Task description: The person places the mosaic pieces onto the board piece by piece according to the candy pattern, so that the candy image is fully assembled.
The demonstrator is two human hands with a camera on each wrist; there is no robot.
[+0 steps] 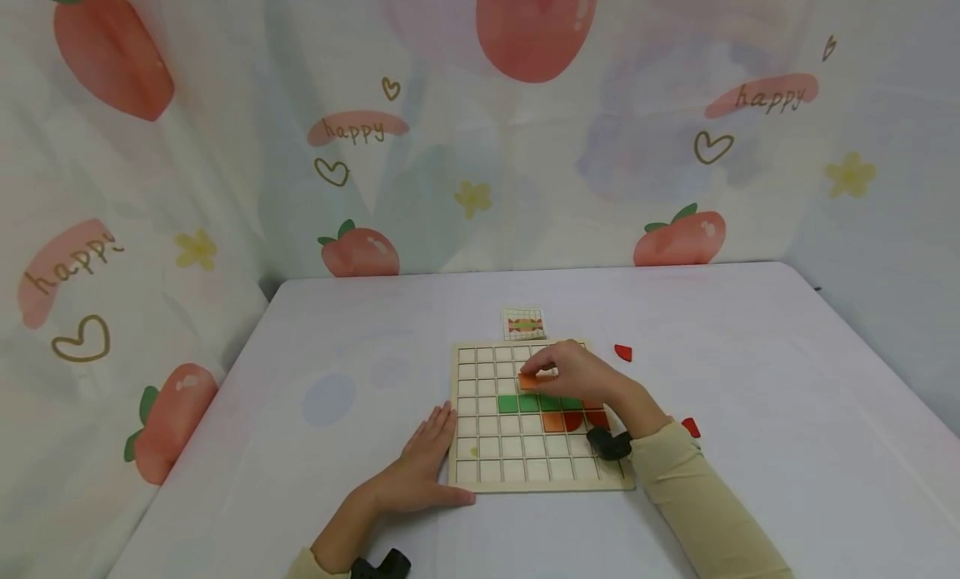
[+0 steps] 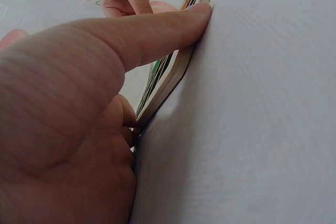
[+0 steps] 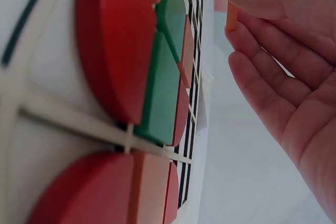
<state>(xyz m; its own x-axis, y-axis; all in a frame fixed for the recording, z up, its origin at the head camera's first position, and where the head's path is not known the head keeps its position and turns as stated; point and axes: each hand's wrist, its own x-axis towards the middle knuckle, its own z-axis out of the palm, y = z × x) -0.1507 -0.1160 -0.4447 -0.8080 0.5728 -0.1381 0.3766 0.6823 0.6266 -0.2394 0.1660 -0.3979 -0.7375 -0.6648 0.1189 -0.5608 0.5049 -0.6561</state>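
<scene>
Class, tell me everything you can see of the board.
The board is pale and roughly square, apparently wooden, with thin raised ridges dividing it into a grid of square cells. It lies flat on the white table. Green pieces, orange pieces and red pieces sit in some cells; many others are bare. The left hand touches its near-left corner, fingers at the left edge. The right hand hides part of it.

Orange is glowing on the tile (image 1: 527, 382) in the fingers (image 3: 245, 34), and green tiles (image 1: 528, 403) are striping the pale, gridded board (image 1: 512, 471), with red pieces (image 1: 572, 421) flashing beside them! The card (image 1: 524, 323) is echoing red, orange and green on a grid of its own. The worktop (image 1: 337, 337) is showing white, the sleeves (image 1: 705, 496) are looking pale khaki, the backdrop (image 1: 540, 221) is sporting red fruit (image 1: 360, 252) and yellow flowers (image 1: 472, 198).
</scene>
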